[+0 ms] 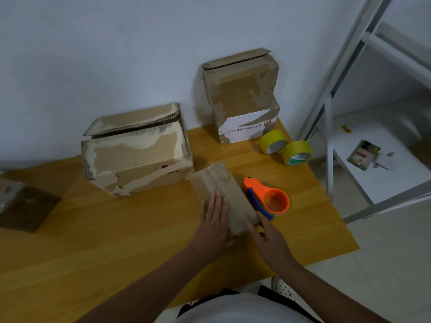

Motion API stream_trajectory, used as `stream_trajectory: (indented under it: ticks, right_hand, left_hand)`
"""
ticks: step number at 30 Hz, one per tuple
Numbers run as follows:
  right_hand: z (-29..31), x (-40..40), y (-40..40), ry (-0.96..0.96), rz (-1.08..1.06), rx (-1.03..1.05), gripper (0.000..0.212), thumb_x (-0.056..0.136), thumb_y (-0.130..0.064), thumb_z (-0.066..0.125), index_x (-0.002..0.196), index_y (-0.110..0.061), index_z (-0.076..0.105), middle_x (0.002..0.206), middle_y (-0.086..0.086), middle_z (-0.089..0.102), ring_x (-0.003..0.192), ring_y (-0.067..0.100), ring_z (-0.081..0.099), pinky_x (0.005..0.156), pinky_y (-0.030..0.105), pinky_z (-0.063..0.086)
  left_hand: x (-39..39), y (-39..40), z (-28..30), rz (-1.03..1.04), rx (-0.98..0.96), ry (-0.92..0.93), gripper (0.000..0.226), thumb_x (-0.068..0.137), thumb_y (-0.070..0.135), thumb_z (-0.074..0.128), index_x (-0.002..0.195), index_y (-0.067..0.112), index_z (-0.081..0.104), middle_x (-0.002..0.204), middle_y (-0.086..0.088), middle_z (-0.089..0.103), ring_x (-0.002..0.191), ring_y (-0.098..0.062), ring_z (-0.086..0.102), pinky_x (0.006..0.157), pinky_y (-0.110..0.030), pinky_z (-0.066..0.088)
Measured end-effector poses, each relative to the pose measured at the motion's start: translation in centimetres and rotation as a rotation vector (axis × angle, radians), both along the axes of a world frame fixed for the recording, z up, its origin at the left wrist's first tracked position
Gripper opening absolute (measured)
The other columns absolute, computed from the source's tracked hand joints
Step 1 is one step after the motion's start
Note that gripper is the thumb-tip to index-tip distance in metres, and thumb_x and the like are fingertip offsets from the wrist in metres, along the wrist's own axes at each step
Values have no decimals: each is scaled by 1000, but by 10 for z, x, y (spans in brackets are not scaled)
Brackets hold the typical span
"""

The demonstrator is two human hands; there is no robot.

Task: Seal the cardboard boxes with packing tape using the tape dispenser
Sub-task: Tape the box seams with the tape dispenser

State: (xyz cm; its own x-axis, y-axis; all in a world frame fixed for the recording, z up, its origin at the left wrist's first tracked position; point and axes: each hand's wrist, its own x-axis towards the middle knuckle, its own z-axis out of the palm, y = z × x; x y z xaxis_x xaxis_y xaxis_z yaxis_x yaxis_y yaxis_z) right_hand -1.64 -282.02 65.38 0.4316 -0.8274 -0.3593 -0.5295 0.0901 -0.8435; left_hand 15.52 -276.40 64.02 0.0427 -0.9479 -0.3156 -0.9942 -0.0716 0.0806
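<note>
Flat and open, the left hand (215,220) presses the small brown cardboard box (224,197). The right hand (268,236), index finger extended, touches its 4 o'clock corner. An orange tape dispenser (268,199) lies at the box's 3 o'clock.

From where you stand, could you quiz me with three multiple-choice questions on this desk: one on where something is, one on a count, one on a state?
1. Where does the orange plastic tape dispenser lie?
A. right of the small flat cardboard box
B. on the white metal shelf
C. on top of the big box

2. How many yellow tape rolls stand on the wooden table?
A. one
B. two
C. four

3. What is the left hand doing?
A. gripping the dispenser
B. lying flat on the small box
C. hanging off the table

Answers: 1 A, the dispenser lies on the table against the box's right side. 2 B, one roll and another stand side by side by the table's far right edge. 3 B, its fingers lie straight on the box top, while the right hand touches the box's near right corner.
</note>
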Motion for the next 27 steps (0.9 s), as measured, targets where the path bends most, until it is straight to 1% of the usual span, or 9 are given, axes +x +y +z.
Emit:
stream_trajectory:
  ticks: [4,8,13,16,18,19,22,23,27]
  right_hand:
    - [0,-4,-6,-4,26,36,56,100,-31,51,151,-22,30,146,-3,47,127,16,51,102,38,45]
    - [4,5,-21,-25,54,90,60,100,-39,48,153,-26,24,148,-7,42,126,13,49,100,31,45]
    - [5,12,-34,-71,87,141,62,98,-44,47,153,-32,22,152,-11,36,136,11,39,105,26,37]
    - [2,14,-42,-79,130,99,61,100,-39,48,154,-28,23,152,-8,38,137,12,40,106,25,40]
    - [-4,12,-47,-31,97,2,58,100,-33,49,152,-21,26,145,-4,48,128,11,48,91,10,43]
    - [-7,8,-50,29,62,-60,56,100,-31,49,151,-17,29,141,-1,53,123,13,52,85,9,44]
    - [-23,-6,-58,197,18,-219,50,102,-26,47,148,-11,34,136,9,57,118,26,58,91,38,50]
    - [-28,-9,-60,240,42,-259,49,102,-25,46,147,-11,35,137,11,55,119,28,57,92,42,51]
    - [-46,-5,-74,494,210,-341,53,101,-33,47,146,-10,32,137,12,52,122,29,52,92,39,48]
  left_hand:
    - [17,-18,3,-136,-36,15,95,97,62,35,154,6,-16,161,-13,-25,146,-26,-29,121,-47,-13]
    - [21,-31,0,-107,-83,39,85,99,57,35,156,14,-12,164,-5,-20,148,-19,-25,123,-50,-4]
    - [24,-41,-9,-91,-88,-66,78,101,57,25,156,13,-9,165,-5,-13,146,-18,-26,122,-50,-9]
    - [29,-48,-7,-67,-106,-64,77,102,56,25,156,13,-10,165,-5,-15,146,-16,-27,122,-47,-11]
    - [30,-50,-6,-25,-145,-21,80,101,57,29,156,13,-10,164,-4,-17,149,-17,-23,122,-45,-10]
    - [30,-50,-5,0,-164,10,83,100,58,32,156,14,-9,164,-3,-18,149,-17,-21,122,-45,-9]
    - [33,-45,-4,28,-171,74,84,99,55,39,157,16,-6,164,-2,-16,150,-16,-19,123,-45,-6]
    - [36,-44,-5,20,-159,85,82,99,51,42,157,16,-5,165,-2,-14,150,-15,-19,123,-45,-3]
    - [46,-45,-3,-7,-126,136,80,100,49,41,158,17,-3,165,-1,-11,150,-13,-18,124,-43,4]
